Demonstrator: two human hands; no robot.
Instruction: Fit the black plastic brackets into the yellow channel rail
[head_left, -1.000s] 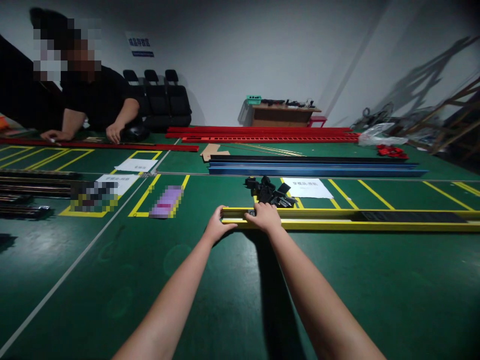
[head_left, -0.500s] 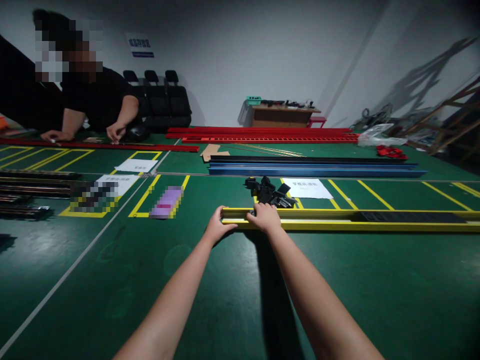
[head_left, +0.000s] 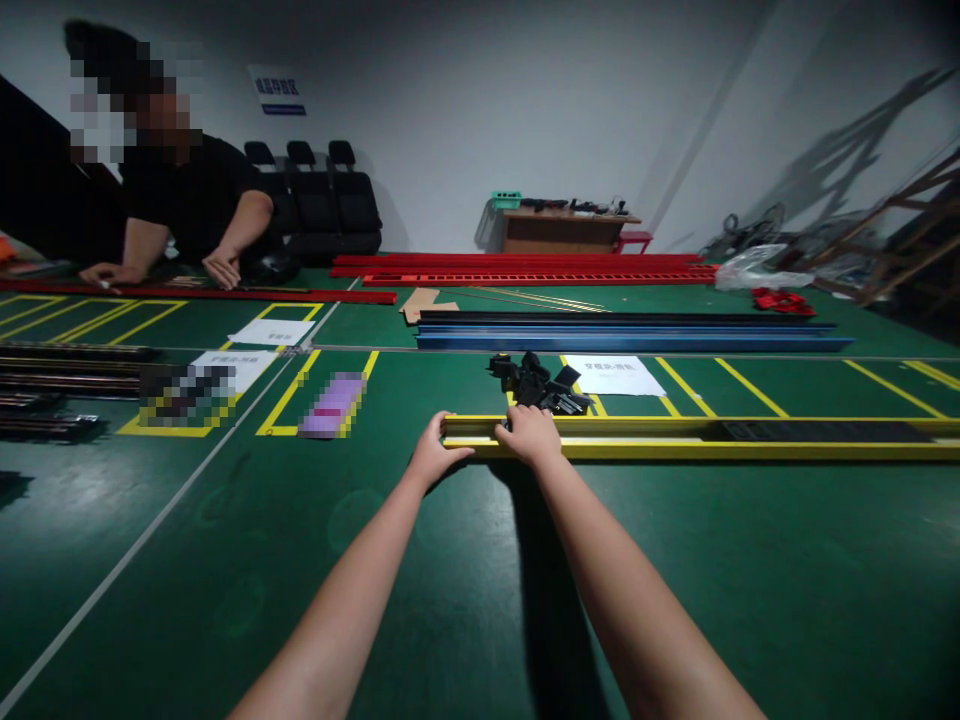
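Rail, yellow and channel-shaped (head_left: 675, 453), lies crosswise on a green table (head_left: 375, 620), running from just right of the middle out past the right edge of the view. The wearer's 2 bare hands are at its left end. The left hand (head_left: 433, 455) grasps that end, thumb along the near wall and fingers at the far wall. The right hand (head_left: 534, 438), just beside it, lies over the channel, fingers bent at the far wall and thumb pointing left; whether it is clenched on something inside cannot be told, as the hand hides it. Farther right, a long black insert (head_left: 825, 432) sits within the channel.

Just beyond the right hand is a heap of black parts (head_left: 532, 383), with a printed white sheet (head_left: 613, 376) to its right. Past these lie a blue rail (head_left: 630, 340) and, farther back, several red rails (head_left: 525, 262). Left of the hands, well apart, is a blurred purple item (head_left: 334, 405). At upper left, a co-worker in black (head_left: 202, 190) leans over the table, both hands near a narrow red strip (head_left: 322, 296).
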